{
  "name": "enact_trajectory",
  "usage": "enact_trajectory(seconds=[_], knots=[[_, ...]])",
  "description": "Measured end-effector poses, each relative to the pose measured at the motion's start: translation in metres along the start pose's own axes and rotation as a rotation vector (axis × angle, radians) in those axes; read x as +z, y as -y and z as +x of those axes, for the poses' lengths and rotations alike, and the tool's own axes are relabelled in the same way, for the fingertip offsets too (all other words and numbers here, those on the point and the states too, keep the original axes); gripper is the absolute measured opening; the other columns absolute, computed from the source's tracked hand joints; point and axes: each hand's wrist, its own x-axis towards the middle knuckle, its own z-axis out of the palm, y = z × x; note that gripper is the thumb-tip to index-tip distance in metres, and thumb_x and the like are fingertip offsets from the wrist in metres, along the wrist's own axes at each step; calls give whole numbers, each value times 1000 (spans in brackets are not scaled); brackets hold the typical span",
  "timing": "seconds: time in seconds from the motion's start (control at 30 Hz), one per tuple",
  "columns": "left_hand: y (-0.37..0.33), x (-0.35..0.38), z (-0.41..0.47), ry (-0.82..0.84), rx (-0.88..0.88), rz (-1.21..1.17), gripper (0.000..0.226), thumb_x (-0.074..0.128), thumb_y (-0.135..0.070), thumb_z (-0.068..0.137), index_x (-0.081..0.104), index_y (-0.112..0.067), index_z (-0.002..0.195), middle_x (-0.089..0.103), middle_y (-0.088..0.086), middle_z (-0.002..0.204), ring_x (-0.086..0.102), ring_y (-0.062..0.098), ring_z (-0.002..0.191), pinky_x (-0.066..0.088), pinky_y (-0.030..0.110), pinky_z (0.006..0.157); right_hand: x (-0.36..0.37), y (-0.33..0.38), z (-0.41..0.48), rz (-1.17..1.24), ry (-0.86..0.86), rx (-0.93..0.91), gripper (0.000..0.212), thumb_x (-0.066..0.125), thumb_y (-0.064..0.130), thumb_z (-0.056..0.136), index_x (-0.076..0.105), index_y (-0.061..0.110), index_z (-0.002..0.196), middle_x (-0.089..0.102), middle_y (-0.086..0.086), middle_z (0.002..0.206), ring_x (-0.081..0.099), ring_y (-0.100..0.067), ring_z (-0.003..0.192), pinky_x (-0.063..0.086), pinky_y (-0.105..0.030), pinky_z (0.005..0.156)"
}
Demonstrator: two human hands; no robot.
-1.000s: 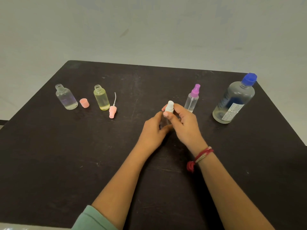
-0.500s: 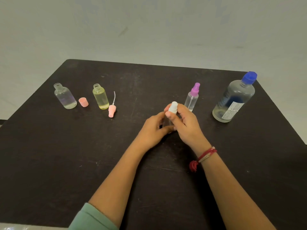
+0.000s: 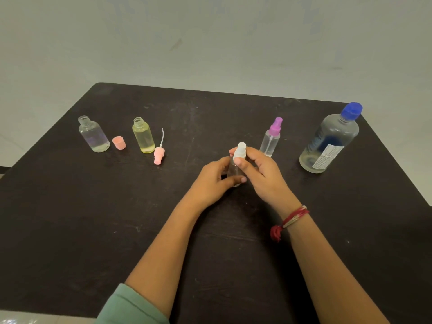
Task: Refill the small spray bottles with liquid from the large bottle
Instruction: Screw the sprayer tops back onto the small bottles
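Note:
At the table's middle stands a small clear spray bottle (image 3: 234, 170) with a white spray top (image 3: 240, 150). My left hand (image 3: 211, 181) grips its body and my right hand (image 3: 261, 174) pinches the white top. The large clear bottle (image 3: 327, 143) with a blue cap stands at the right, with a little liquid at its bottom. Just beyond my right hand is a small bottle with a purple spray top (image 3: 271, 139). At the left stand an uncapped clear bottle (image 3: 93, 135) and an uncapped yellow bottle (image 3: 143, 139).
A pink cap (image 3: 119, 143) lies between the two open bottles. A pink spray head with its dip tube (image 3: 159, 153) lies right of the yellow bottle. The dark table (image 3: 70, 218) ends at a pale wall behind and drops off at the right edge.
Both hands and the white-topped bottle stay in nearly the same place; my right fingers have shifted slightly on the white top.

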Motion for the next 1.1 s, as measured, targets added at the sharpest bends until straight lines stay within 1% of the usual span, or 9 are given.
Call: enact_trajectory(seconds=[0.17,0.27,0.47,0.57,0.7,0.8,0.87,0.97,1.1], knots=[[-6,25,-5,-260,-18,122,32,59,-14,93,55,-11,124,68,-3,105,63,11,96,49,29,89,24,2,-1,-54,-339,21,20,51,27,98,66,13,99,66,0,86,60,-12,82,49,-29,75],[-5,24,-6,-253,11,111,33,59,-15,93,55,-13,126,68,-3,105,64,11,96,49,25,88,26,1,-2,-37,-344,8,23,50,29,98,64,10,98,65,-5,85,60,-17,82,50,-37,76],[-4,8,-3,-109,-7,43,37,64,-19,90,55,-19,125,66,-9,107,62,4,100,49,18,87,18,0,-5,-53,-230,-81,20,50,29,98,62,15,108,66,-3,98,62,-15,92,53,-34,80],[-3,7,-3,-121,-2,42,33,63,-16,90,56,-18,122,67,-9,104,63,5,99,50,21,88,21,-3,0,-189,-259,-78,22,48,37,97,61,21,106,59,10,84,59,-9,81,48,-28,72],[-2,20,-7,-266,23,114,28,57,-21,95,54,-15,123,64,-12,89,64,6,82,52,24,76,37,-1,0,-337,-427,-4,42,35,51,92,61,20,100,48,16,70,56,-15,76,47,-43,71],[2,18,-6,-280,4,94,29,58,-20,95,55,-17,123,64,-14,90,64,5,84,50,23,76,39,-1,-1,-289,-415,-10,39,40,50,93,62,21,107,56,15,77,58,-13,78,50,-38,73],[4,13,-3,-253,-3,68,35,61,-18,92,55,-19,127,68,-10,104,63,5,97,50,21,84,35,-2,-2,-192,-345,-4,33,51,48,92,60,25,115,63,13,93,61,-8,87,52,-31,77],[3,7,-2,-218,-18,66,41,63,-13,89,54,-20,129,66,-10,106,62,4,100,47,17,83,34,-3,-3,-14,-251,118,35,70,37,84,55,31,115,64,8,110,63,-7,92,51,-18,77],[7,-1,-2,-140,-15,124,65,68,-13,82,42,-24,141,59,-6,130,54,9,120,44,26,100,40,-8,8,-59,-290,155,34,74,22,80,56,30,107,64,6,108,65,-8,92,54,-28,81]])
